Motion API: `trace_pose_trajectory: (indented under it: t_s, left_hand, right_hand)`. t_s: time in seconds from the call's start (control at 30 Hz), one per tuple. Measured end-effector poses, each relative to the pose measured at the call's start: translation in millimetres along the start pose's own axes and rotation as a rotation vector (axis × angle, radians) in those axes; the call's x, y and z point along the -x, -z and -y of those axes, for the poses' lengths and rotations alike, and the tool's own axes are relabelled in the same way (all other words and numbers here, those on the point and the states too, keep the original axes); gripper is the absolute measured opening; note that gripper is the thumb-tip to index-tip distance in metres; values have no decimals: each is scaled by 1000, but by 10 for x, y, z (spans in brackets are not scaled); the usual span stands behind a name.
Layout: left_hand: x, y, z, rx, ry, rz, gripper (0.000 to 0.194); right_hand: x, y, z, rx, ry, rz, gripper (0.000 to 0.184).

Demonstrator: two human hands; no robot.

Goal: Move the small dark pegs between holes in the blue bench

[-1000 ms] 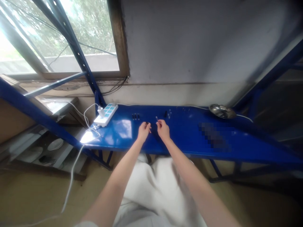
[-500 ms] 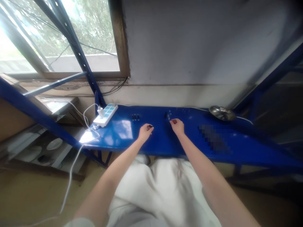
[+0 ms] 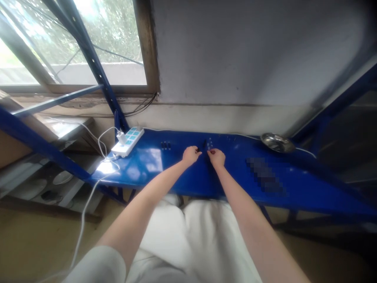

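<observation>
My left hand (image 3: pixel 191 155) is closed around a small dark piece (image 3: pixel 198 149), which shows at its fingertips above the blue table. Just to its right, the fingers of my right hand (image 3: pixel 217 157) are pinched together; whatever they hold is too small to make out. Beyond the right fingertips lie several small clear pieces (image 3: pixel 210 142), with a small black piece (image 3: pixel 204 144) to their left. Three small dark cylinders (image 3: pixel 165 146) stand or lie in a row, left of my left hand.
On the blue table (image 3: pixel 182 177) a white power strip (image 3: pixel 129 142) with a plugged-in charger sits at the left. A shiny metal bowl (image 3: pixel 277 142) is at the back right. Nearer lies a blurred-out dark object (image 3: pixel 265 175). Blue frame posts flank the table.
My right hand has moved right to the clear pieces and then slightly back left. My left hand, keeping the dark piece, has shifted right and forward, close to the right hand.
</observation>
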State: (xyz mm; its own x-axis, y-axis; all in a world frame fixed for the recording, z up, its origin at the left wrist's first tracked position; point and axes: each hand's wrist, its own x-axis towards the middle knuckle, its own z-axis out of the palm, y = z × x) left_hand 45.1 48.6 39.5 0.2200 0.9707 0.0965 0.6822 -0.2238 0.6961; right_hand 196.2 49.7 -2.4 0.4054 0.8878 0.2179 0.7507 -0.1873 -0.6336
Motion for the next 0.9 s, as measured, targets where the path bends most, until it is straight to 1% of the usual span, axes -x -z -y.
trace_pose_trajectory:
  t_s: [0.17,0.33,0.5,0.67,0.9]
  left_hand:
    - [-211,-113,-52,-86,17,-28,15]
    - [-311,-214,-95,-148,26,-9,16]
    - [-338,-299,-110,-195,46,-13,16]
    - [-339,-338,-111,-223,64,-25,19]
    - [-324,-389,-127,-260,95,-73,22]
  right_hand:
    - [8,-29,-44,0,21,-19,21]
    - [6,-36,-77,-20,23,-32,23]
    - [8,-34,-85,-13,44,-27,25]
    - [3,-34,-85,3,51,-13,25]
    - [14,-18,-73,13,45,-11,25]
